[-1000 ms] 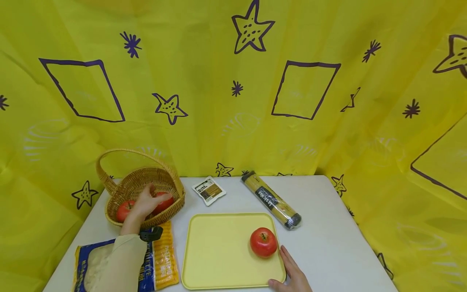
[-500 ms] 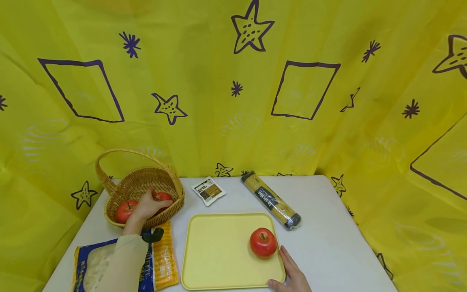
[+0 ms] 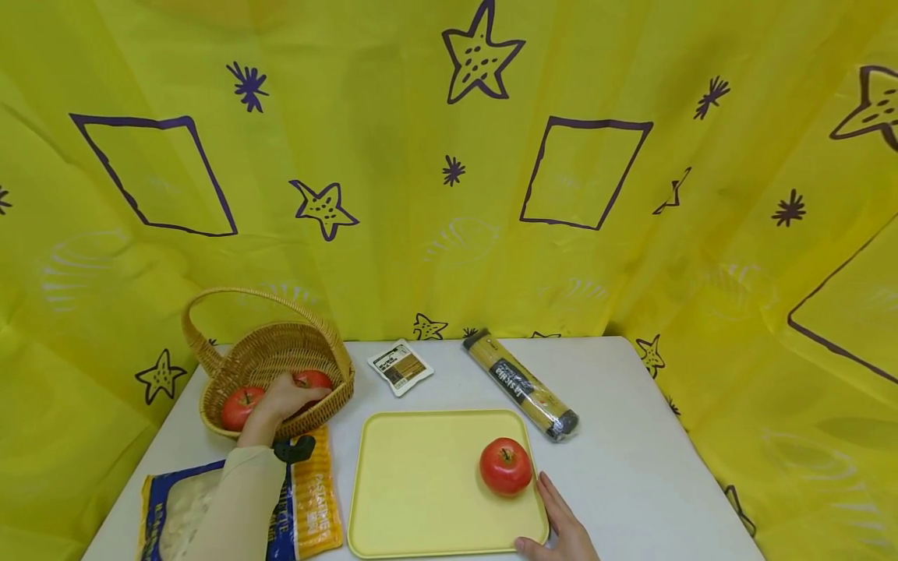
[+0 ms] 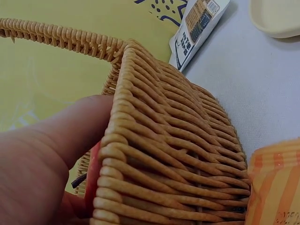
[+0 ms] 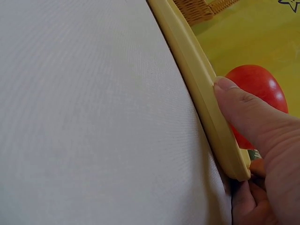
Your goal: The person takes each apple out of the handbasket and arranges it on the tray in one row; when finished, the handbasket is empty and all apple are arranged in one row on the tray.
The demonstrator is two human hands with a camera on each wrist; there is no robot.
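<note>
My left hand [image 3: 286, 396] reaches into a wicker basket [image 3: 309, 421] at the left and grips a red tomato [image 3: 313, 379] lying near its right wall. In the left wrist view the thumb [image 4: 77, 124] lies just inside the rim, over the red skin [image 4: 93, 178]; the other fingers are mostly hidden. A second tomato [image 3: 238, 407] sits in the basket, left of that hand. My right hand [image 3: 564, 530] holds the near right corner of a yellow tray [image 3: 414, 483], thumb on the rim [image 5: 222, 89]. One tomato [image 3: 505, 467] rests on the tray's right side.
A blue and orange pasta bag [image 3: 316, 499] lies under my left forearm, before the basket. Behind the tray are a small white packet [image 3: 401, 366] and a long packet of dark-ended noodles or spaghetti [image 3: 522, 386]. A yellow patterned curtain [image 3: 393, 273] surrounds the white table.
My left hand has sunk lower into the basket, its fingers moving down around the right tomato. The right hand, tray and tomato on it have stayed in place.
</note>
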